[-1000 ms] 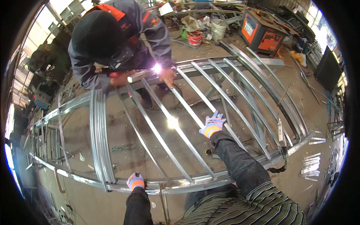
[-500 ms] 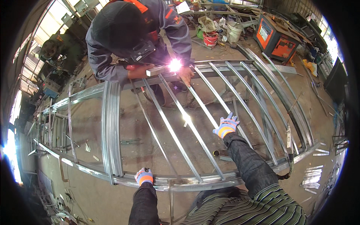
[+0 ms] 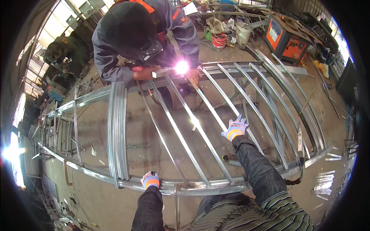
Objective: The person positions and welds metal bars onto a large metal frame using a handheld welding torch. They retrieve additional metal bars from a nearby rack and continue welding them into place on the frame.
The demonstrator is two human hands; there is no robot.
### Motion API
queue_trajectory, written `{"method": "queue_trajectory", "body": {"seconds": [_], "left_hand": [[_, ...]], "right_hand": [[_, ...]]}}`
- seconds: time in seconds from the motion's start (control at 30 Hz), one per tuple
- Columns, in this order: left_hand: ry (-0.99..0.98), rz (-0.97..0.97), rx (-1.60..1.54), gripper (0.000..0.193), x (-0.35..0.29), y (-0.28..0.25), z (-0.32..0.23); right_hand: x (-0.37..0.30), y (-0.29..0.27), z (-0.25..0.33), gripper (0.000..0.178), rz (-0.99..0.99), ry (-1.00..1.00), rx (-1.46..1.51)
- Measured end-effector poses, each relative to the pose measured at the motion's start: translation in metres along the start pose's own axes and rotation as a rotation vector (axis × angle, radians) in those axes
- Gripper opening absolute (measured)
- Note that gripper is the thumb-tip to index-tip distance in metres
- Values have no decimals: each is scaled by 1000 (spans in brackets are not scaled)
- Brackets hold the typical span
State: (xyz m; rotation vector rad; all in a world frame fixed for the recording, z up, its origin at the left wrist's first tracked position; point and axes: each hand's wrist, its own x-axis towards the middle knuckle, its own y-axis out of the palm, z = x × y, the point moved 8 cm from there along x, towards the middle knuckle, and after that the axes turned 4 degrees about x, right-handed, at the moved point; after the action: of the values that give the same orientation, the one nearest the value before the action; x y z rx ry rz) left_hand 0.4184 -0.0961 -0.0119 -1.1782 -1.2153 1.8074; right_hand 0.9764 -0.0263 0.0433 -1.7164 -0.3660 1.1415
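Note:
A large curved metal frame [image 3: 219, 189] with several slanting cross tubes lies before me. My left hand [image 3: 150, 179], in a white, orange and purple work glove, is curled over its near rail. My right hand [image 3: 236, 129], gloved alike, rests with fingers spread on a cross tube [image 3: 215, 113] right of the middle. Across the frame a person in a dark hood and grey jacket [image 3: 144, 32] bends over the far rail. A bright welding arc [image 3: 181, 67] glows there, beside that person's bare hand [image 3: 194, 78] on a tube end. The glare hides the joint.
A bundle of metal channels [image 3: 117, 133] lies across the frame at left. An electrode holder [image 3: 300, 144] with a cable hangs at the right end. Behind stand an orange and black machine [image 3: 286, 40], a white bucket [image 3: 243, 33] and a red bucket [image 3: 219, 41]. Metal offcuts [image 3: 324, 181] litter the right floor.
The whole view has shifted slightly, so things appear a little farther right. Both my hands keep their places on the frame, and the arc still burns at the far rail.

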Motion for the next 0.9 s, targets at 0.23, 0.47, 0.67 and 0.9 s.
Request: {"method": "queue_trajectory", "body": {"seconds": [0.23, 0.47, 0.67, 0.9], "left_hand": [[-3, 127, 79, 42, 3, 4, -3], [17, 55, 47, 42, 4, 10, -4], [34, 22, -15, 43, -2, 5, -5], [27, 43, -40, 43, -4, -1, -7]], "right_hand": [[-4, -2, 0, 97, -69, -10, -19], [2, 6, 2, 104, 53, 23, -66], [8, 12, 1, 106, 57, 50, -91], [6, 10, 1, 105, 22, 58, -86]]}}
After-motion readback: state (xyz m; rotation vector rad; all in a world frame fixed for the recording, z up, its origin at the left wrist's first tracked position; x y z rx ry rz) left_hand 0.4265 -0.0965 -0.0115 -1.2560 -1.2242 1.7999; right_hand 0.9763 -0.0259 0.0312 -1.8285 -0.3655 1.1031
